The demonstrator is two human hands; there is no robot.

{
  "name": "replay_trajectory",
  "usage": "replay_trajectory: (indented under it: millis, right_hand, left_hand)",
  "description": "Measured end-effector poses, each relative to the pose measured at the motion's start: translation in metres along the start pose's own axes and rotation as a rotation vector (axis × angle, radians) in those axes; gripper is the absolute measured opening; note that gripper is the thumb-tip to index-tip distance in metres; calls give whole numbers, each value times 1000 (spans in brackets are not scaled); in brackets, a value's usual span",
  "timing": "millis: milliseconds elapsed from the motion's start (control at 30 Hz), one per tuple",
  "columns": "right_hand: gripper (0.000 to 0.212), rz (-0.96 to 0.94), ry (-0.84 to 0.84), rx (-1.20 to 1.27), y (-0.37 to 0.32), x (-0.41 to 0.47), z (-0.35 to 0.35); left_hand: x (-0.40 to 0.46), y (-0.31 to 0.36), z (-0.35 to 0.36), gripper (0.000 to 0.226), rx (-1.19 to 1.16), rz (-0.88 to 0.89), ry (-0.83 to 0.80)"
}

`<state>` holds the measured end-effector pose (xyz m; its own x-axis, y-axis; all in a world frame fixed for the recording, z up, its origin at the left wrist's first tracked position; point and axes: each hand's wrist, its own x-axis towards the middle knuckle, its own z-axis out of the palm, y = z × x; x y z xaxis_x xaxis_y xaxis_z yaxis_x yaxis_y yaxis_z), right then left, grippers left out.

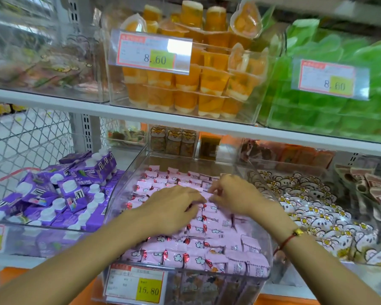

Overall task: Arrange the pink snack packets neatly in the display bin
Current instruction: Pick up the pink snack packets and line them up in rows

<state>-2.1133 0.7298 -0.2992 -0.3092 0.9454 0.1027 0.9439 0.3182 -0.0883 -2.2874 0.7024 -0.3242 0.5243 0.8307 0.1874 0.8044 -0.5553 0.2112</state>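
The shelf (141, 116) runs above both hands and carries clear bins of orange jelly cups (185, 84) and green packets (330, 84), the green ones up and to the right of the right hand.

The display bin (128, 194) is a clear plastic container directly under both hands. Its front wall, nearer the person than the hands, bears a price label (139, 285) reading 15.80.

The pink snack packets (185, 258) fill the display bin. They lie in rough rows beneath, beyond and in front of both hands. Some rows near the front wall are uneven.

The purple cartons (59, 192) lie in a heap in the neighbouring bin, to the left of the left hand. The white flower-print packets (312, 212) fill the bin to the right of the right hand.

The left hand (174, 208) lies palm down on the pink snack packets near the centre of the display bin. Its fingers are extended and lightly spread, pressing on the packets; it grips nothing.

The right hand (231, 194) is just beside the left hand, fingertips close to it. Its fingers are bent downward, with the tips at the pink snack packets. Whether they pinch a packet or only touch the surface cannot be determined.

A red cord bracelet (289, 237) encircles the right wrist, behind the right hand.
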Motion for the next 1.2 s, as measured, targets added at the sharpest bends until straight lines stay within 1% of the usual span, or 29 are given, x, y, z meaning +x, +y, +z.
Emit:
replay_trajectory:
  millis: [100, 267, 333, 433, 500, 633, 700, 767, 900, 967, 1033, 1100, 1133, 1200]
  right_hand:
    - [21, 33, 30, 21, 3, 3, 4]
    - [14, 23, 11, 47, -1, 5, 1]
    - [11, -6, 34, 30, -3, 4, 3]
    - [9, -39, 104, 9, -2, 1, 5]
    - [8, -42, 154, 43, -2, 0, 4]
    - [3, -26, 225, 221, -2, -1, -3]
    - [1, -14, 308, 324, -3, -3, -7]
    - [7, 5, 406, 440, -3, -8, -11]
    - [9, 126, 628, 771, 0, -23, -19]
    - [9, 214, 701, 991, 2, -26, -25]
    - [9, 302, 662, 1218, 5, -28, -29]
    - [18, 341, 527, 1387, 7, -29, -30]
    - [22, 339, 455, 1439, 7, -29, -29]
    - [25, 333, 366, 1533, 5, -29, -26]
  left_hand:
    - [-5, -6, 2, 38, -49, 7, -19]
    - [-5, -8, -3, 40, -21, 19, -44]
    - [-6, -10, -2, 41, 16, 21, -57]
    - [-10, -10, 3, 43, 58, 45, -31]
    - [-12, -10, 5, 45, 57, 57, -19]
    - [-9, -12, 6, 44, 74, 28, -86]
    - [-7, -11, 4, 44, 78, 33, -106]
    - [-7, -11, 4, 43, 81, 36, -108]
    - [-9, -9, 2, 43, 77, 28, -103]
    - [-13, -6, 2, 41, 49, 34, -57]
    - [-16, -2, -2, 38, -47, 8, 82]
    - [-18, 1, -8, 43, -296, -87, 243]
    - [-18, 3, -12, 49, -453, -142, 287]
    - [-17, 7, -18, 62, -714, -215, 275]
